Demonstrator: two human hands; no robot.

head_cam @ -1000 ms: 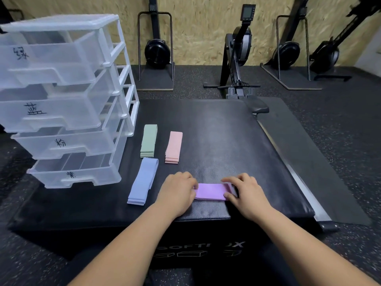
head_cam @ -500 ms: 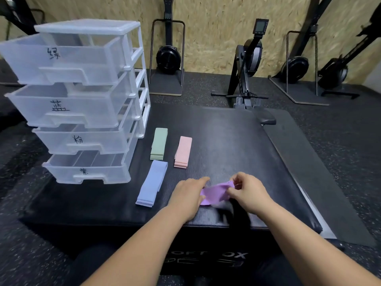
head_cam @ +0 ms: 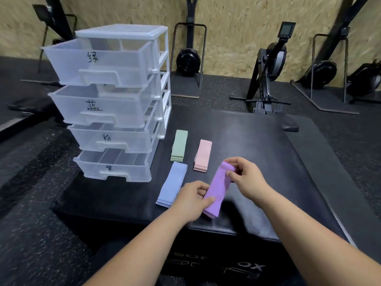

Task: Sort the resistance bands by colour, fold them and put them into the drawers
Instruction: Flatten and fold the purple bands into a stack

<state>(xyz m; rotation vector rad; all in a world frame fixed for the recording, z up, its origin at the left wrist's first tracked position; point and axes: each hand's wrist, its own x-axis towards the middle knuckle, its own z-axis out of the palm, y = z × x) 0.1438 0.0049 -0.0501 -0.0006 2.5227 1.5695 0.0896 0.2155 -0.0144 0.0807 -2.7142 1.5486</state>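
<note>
Near the front edge of the black padded box (head_cam: 257, 141), left hand (head_cam: 191, 198) and right hand (head_cam: 247, 180) fingers clamp opposite ends of the flat purple fabric band (head_cam: 218, 188); I'd align its edges squarely before creasing.

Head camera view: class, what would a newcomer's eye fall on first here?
A purple fabric resistance band, held by the left hand and right hand over the black padded box. Left of it lie a green band, pink band and blue band, beside a clear plastic four-drawer tower.
</note>
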